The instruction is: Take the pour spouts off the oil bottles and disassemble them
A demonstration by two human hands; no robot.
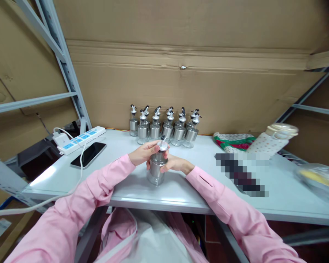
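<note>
A glass oil bottle (pixel 157 168) with a steel band and a silver pour-spout cap stands upright close to the table's front edge. My left hand (pixel 147 151) grips its cap and neck, fingers closed around the top. Lower down, my right hand (pixel 173 163) is wrapped round the bottle's body from the right. Behind it, several matching oil bottles (pixel 155 130) with black-tipped spouts stand grouped in rows near the cardboard wall.
Left on the grey table (pixel 126 190) are a phone (pixel 89 155) and a white power strip (pixel 82 140) with a cable. A tilted white tumbler (pixel 272 140), a patterned cloth (pixel 233 141), a pixelated dark item (pixel 239 174) and a plastic-covered bowl (pixel 319 179) lie right.
</note>
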